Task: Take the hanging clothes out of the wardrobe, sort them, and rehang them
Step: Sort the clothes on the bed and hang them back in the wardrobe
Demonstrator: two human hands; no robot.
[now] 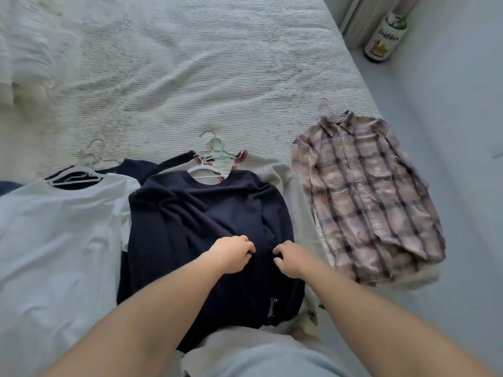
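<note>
Both hands sit on the navy sweater (201,227), mid-pile near the bed's (217,63) near edge: left hand (231,254) w/ fingers curled, pinching the knit; right hand (291,258) same, fingers bent into the fabric just beside it. Risks, as I judge them: a tug here at the lower body could drag the sweater down off its white hanger (206,171), since the neck looks loose on it; it could also pull the cream cardigan (283,175) underneath out of line, or snag the stacked hanger hooks at the top. The white tee pile (54,227) touches the sweater's left side, so the sorted piles could mix. The plaid shirt (364,202) lies apart near the right edge, hem close to hanging off. Sweater's long axis runs near edge to far edge, neck and hook pointing toward the far side, tilted slightly.
</note>
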